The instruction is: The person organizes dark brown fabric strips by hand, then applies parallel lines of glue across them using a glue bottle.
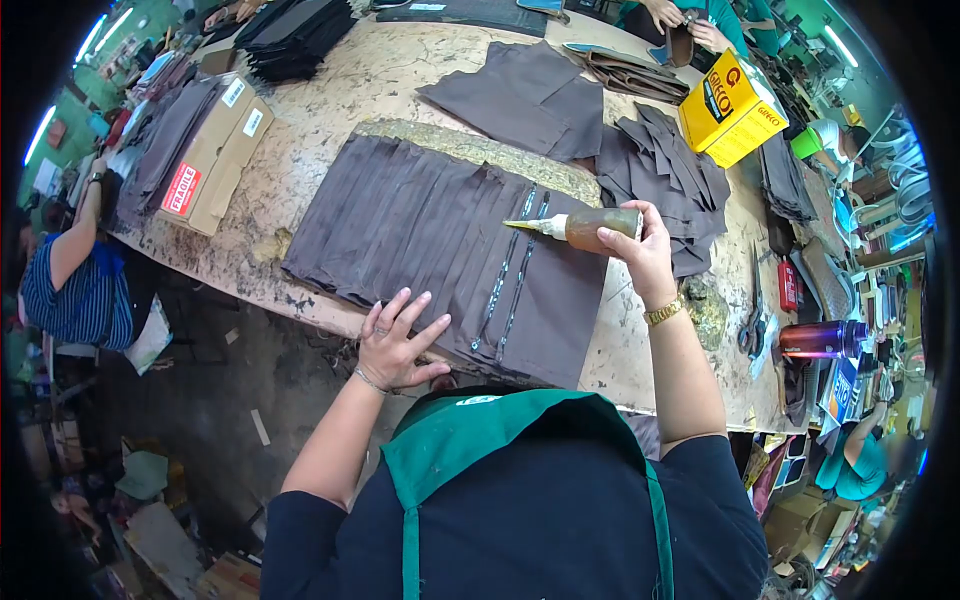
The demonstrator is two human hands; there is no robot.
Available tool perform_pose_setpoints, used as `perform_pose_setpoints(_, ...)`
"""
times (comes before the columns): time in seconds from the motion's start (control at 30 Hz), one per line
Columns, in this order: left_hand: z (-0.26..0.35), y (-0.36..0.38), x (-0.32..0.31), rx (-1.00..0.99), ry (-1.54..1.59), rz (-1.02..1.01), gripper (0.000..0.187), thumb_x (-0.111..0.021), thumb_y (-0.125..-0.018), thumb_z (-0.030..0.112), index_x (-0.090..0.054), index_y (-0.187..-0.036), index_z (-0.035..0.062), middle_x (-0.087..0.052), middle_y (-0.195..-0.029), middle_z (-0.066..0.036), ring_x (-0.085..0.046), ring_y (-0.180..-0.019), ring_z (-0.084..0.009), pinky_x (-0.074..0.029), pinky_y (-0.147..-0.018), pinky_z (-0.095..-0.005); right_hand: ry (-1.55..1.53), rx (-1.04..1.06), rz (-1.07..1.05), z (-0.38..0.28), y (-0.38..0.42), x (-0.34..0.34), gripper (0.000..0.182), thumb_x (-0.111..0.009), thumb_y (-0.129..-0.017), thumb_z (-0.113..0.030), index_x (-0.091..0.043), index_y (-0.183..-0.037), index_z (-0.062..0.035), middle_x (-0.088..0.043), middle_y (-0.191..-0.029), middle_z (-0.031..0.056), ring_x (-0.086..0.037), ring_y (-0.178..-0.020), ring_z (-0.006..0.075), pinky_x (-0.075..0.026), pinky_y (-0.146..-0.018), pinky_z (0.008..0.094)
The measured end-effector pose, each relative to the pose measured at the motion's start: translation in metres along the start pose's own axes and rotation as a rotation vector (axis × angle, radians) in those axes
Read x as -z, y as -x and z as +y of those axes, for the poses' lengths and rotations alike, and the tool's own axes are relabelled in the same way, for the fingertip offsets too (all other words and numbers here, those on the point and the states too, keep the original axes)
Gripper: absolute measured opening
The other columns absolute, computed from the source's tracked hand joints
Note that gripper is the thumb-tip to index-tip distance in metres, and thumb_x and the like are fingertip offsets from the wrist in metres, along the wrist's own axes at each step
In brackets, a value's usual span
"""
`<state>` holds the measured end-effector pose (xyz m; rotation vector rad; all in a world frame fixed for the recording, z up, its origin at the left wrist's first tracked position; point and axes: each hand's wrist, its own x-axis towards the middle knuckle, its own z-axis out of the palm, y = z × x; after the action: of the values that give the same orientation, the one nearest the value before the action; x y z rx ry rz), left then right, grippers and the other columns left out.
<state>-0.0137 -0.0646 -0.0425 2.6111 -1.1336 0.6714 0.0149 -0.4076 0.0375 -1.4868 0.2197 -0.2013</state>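
My right hand (640,245) is wrapped round a brown glue bottle (597,228) with a pointed yellowish nozzle, held on its side over the work. The nozzle points left, near the top ends of two dark, shiny wet-looking strips (505,270) that run down the fabric. Overlapping dark brown fabric pieces (400,220) lie in a row on the table, with a wider panel (565,310) at the right end. My left hand (398,345) rests with fingers spread on the near edge of these pieces and holds nothing.
Brown pieces (660,170) and a yellow box (730,108) lie right of the work. A cardboard box (215,155) stands left. Scissors (752,325) and a purple bottle (822,339) sit at the table's right side. Other people work at the far edge and both sides.
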Motion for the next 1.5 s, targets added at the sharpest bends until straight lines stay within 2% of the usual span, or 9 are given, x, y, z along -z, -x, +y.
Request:
perform_pose_setpoints(0.17,0.0,0.0,-0.001,-0.001,0.0,0.008,0.055,-0.04,-0.075,0.066,-0.057,-0.111,0.028,-0.044,-0.127,-0.004,-0.035,-0.121,-0.0217,-0.009,-0.103,-0.0384,0.088,0.011,-0.041,0.006,0.004,0.002,0.04,-0.071,-0.067,-0.001,-0.046,-0.098,-0.0049,-0.053,-0.085,0.0026,-0.054,-0.076,0.0091,-0.051,-0.063,0.0232)
perform_pose_setpoints(0.37,0.0,0.001,-0.002,0.002,0.006,0.002,0.055,-0.039,-0.076,0.066,-0.057,-0.111,0.0278,-0.044,-0.127,-0.004,-0.036,-0.121,-0.02,-0.009,-0.103,-0.0383,0.017,-0.081,-0.094,-0.001,0.022,-0.006,0.043,-0.073,-0.066,-0.003,-0.045,-0.099,-0.0052,-0.053,-0.084,0.0016,-0.053,-0.074,0.0081,-0.048,-0.065,0.0214)
perform_pose_setpoints(0.73,0.001,0.0,0.0,0.008,0.017,-0.014,0.055,-0.04,-0.076,0.065,-0.058,-0.111,0.0262,-0.047,-0.123,-0.003,-0.038,-0.119,-0.0185,-0.009,-0.103,-0.0382,0.004,-0.131,-0.171,0.001,0.048,-0.016,0.043,-0.072,-0.065,-0.001,-0.045,-0.099,-0.0039,-0.053,-0.085,0.0022,-0.054,-0.074,0.0082,-0.051,-0.063,0.0231)
perform_pose_setpoints(0.93,0.001,0.001,-0.001,0.023,0.024,-0.018,0.055,-0.04,-0.076,0.065,-0.057,-0.111,0.0271,-0.047,-0.123,-0.002,-0.038,-0.119,-0.0177,-0.009,-0.103,-0.0382,0.041,-0.151,-0.191,0.005,0.062,-0.015,0.045,-0.074,-0.064,-0.004,-0.047,-0.099,-0.0047,-0.053,-0.085,0.0016,-0.053,-0.074,0.0074,-0.046,-0.065,0.0206)
perform_pose_setpoints(1.0,0.001,0.001,-0.001,0.013,0.035,-0.008,0.057,-0.039,-0.076,0.065,-0.058,-0.111,0.025,-0.047,-0.124,-0.004,-0.039,-0.119,-0.0201,-0.009,-0.103,-0.039,0.072,-0.144,-0.188,0.005,0.066,-0.016,0.046,-0.075,-0.063,-0.006,-0.048,-0.099,-0.0051,-0.053,-0.085,0.001,-0.051,-0.076,0.0073,-0.043,-0.067,0.02)
perform_pose_setpoints(1.13,0.001,0.002,-0.001,0.017,0.04,-0.02,0.057,-0.039,-0.076,0.066,-0.057,-0.112,0.0252,-0.047,-0.124,-0.004,-0.038,-0.119,-0.0198,-0.009,-0.103,-0.0388,0.041,-0.169,-0.211,-0.001,0.073,-0.018,0.046,-0.075,-0.063,-0.007,-0.048,-0.1,-0.0048,-0.052,-0.085,0.0007,-0.05,-0.077,0.0077,-0.042,-0.068,0.0207)
perform_pose_setpoints(1.23,0.001,0.002,-0.002,0.021,0.036,-0.022,0.057,-0.04,-0.075,0.066,-0.057,-0.112,0.0253,-0.047,-0.124,-0.003,-0.038,-0.119,-0.0195,-0.009,-0.103,-0.0387,0.174,-0.046,-0.201,0.002,0.074,-0.015,0.048,-0.076,-0.06,-0.009,-0.048,-0.1,-0.0048,-0.05,-0.085,0.0002,-0.048,-0.077,0.0079,-0.04,-0.069,0.0205)
perform_pose_setpoints(1.37,0.001,0.002,-0.002,0.018,0.031,-0.014,0.057,-0.041,-0.075,0.065,-0.057,-0.112,0.0256,-0.046,-0.124,-0.003,-0.038,-0.119,-0.0195,-0.009,-0.103,-0.039,0.137,-0.106,-0.214,-0.005,0.081,-0.023,0.047,-0.076,-0.06,-0.009,-0.049,-0.099,-0.0048,-0.049,-0.087,0.0005,-0.047,-0.078,0.0078,-0.04,-0.07,0.0213)
perform_pose_setpoints(1.5,0.001,0.002,-0.002,0.013,0.034,-0.008,0.057,-0.041,-0.074,0.065,-0.057,-0.112,0.0253,-0.046,-0.124,-0.003,-0.038,-0.12,-0.0196,-0.009,-0.103,-0.0391,0.227,-0.029,-0.254,-0.004,0.088,-0.03,0.048,-0.076,-0.06,-0.01,-0.048,-0.099,-0.0051,-0.05,-0.086,0.0002,-0.047,-0.078,0.0075,-0.04,-0.069,0.0212)
